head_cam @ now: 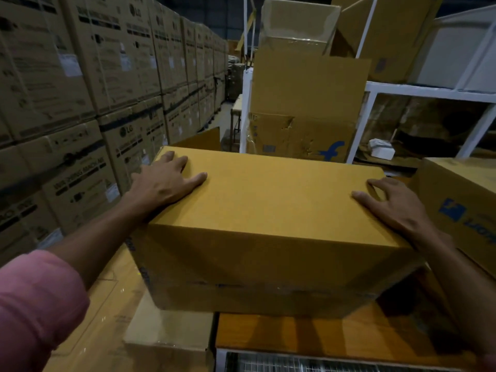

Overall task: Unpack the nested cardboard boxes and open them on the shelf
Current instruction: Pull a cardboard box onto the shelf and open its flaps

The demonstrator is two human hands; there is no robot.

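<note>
Both hands flat on top of the big cardboard box [268, 210] — left hand [163, 183] spread open at the far left corner, right hand [394, 208] open on the right edge, gripping nothing. The box sits on a wooden surface [295, 334], with the white shelf [429, 92] behind. I'd press evenly, square it up, then find the taped seam — a lopsided push could slide it off.
</note>
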